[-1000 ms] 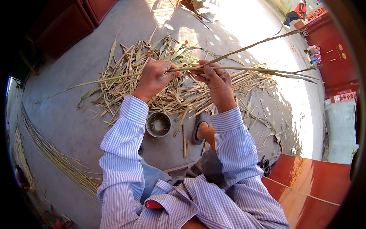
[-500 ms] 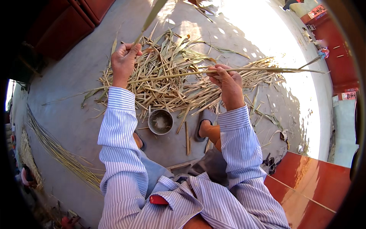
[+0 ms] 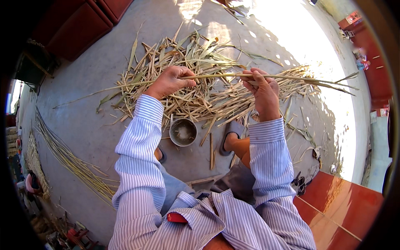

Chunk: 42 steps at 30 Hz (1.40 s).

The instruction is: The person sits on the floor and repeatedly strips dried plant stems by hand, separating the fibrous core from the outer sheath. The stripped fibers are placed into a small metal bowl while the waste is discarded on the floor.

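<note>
A long, thin reed stalk (image 3: pixel 223 76) runs across in front of me, nearly level, its thin tip far out to the left. Leafy strips fan out at its right end. My right hand (image 3: pixel 263 92) pinches the stalk between thumb and fingers, right of its middle. Further left, my left hand (image 3: pixel 171 81) is closed around it, fingers curled and thumb pointing right. Below the stalk lies a heap of dry stripped leaves and husks (image 3: pixel 183 98), which spreads on the floor in front of my feet.
A small metal pot (image 3: pixel 183 132) with a handle stands between my feet. A bundle of thin bare stalks (image 3: pixel 73 160) lies on the floor to the left. Dark red furniture (image 3: pixel 79 31) stands at far left; a red, shiny panelled surface (image 3: pixel 333 200) is at near right.
My left hand has come down and right onto the stalk. The broad leaf strip it held up is gone from view. My right hand keeps its pinch, slightly further right.
</note>
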Tool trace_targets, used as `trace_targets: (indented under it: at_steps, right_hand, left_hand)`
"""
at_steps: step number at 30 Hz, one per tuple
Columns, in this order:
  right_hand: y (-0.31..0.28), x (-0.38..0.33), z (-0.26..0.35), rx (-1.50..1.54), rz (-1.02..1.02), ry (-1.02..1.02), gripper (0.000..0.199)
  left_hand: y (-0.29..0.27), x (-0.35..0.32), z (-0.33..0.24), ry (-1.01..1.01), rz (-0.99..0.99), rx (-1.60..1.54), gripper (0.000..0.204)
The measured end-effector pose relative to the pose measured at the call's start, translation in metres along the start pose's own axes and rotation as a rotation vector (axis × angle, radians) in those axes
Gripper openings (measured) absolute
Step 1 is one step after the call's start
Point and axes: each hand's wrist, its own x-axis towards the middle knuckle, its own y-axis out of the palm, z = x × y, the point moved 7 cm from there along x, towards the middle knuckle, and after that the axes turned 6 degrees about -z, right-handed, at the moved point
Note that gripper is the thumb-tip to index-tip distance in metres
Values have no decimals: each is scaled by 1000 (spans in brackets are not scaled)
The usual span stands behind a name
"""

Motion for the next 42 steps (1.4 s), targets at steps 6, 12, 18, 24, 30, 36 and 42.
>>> trace_targets:
  at_steps: [6, 12, 18, 24, 30, 36, 42]
  right_hand:
    - [1, -1, 9, 37, 48, -48, 26]
    - [5, -4, 14, 59, 69, -43, 25]
    - [8, -7, 22, 42, 147, -129, 23]
    - [5, -10, 24, 37, 156, -145, 24]
    - [12, -13, 26, 57, 170, -163, 26]
    - [9, -9, 19, 77, 172, -112, 24]
    - [16, -16, 27, 89, 185, -156, 25]
  left_hand:
    - [-1, 1, 5, -53, -129, -227, 19]
    - [-5, -7, 0, -47, -214, -203, 18]
    - [-3, -11, -11, -51, -160, -119, 14]
    - [1, -11, -14, -29, -192, -222, 16]
    - [-8, -17, -15, 25, -287, -248, 15]
    - [-14, -23, -25, 78, -354, -104, 15]
    - [-15, -23, -19, 67, -368, -123, 14]
